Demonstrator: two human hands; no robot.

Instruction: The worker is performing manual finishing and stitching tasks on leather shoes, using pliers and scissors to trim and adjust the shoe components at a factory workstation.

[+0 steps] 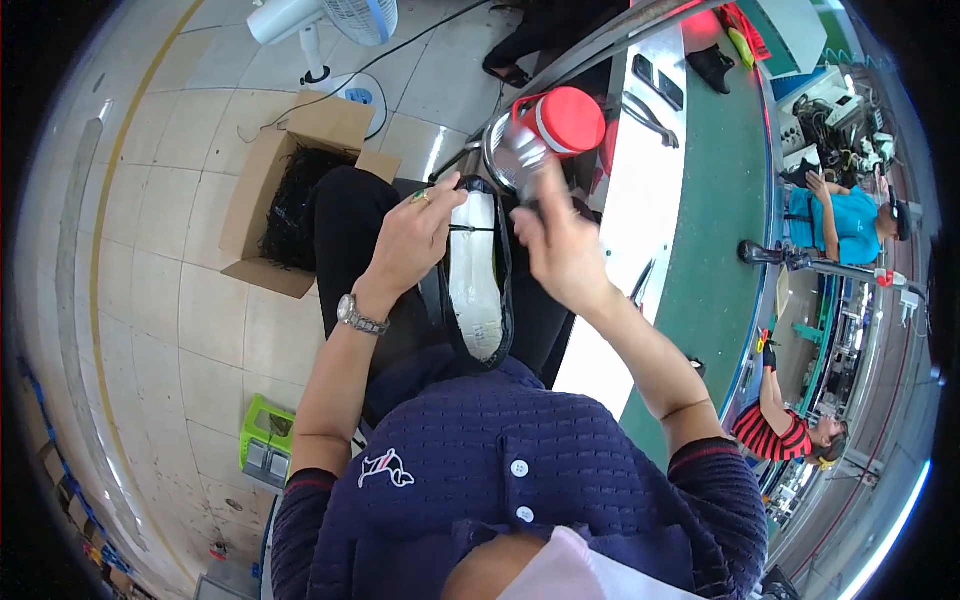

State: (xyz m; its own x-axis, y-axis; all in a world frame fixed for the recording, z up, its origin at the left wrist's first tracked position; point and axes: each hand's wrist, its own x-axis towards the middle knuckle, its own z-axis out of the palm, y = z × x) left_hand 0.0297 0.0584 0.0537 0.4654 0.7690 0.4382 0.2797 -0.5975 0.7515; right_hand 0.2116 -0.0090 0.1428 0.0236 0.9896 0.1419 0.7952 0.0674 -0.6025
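Observation:
A black shoe upper (506, 290) lies sole side up over my lap, its long white bottom (472, 285) facing me. One thin black string crosses the white part near the far end. My left hand (415, 235) grips the upper's far left edge, fingers curled onto the rim. To the right, my right hand (562, 245) is raised beside the shoe, closed round a tool with a shiny metal head (528, 150). Motion smears this tool, so its exact kind does not show.
A red-lidded jug (570, 122) stands beyond my right hand. Along the right runs a white-edged bench (640, 190) with a green top, phones (658, 82) and a black shoe (710, 68). At left sits an open carton (250, 215) of black strands; a fan (360, 18) stands behind. Two people work farther right.

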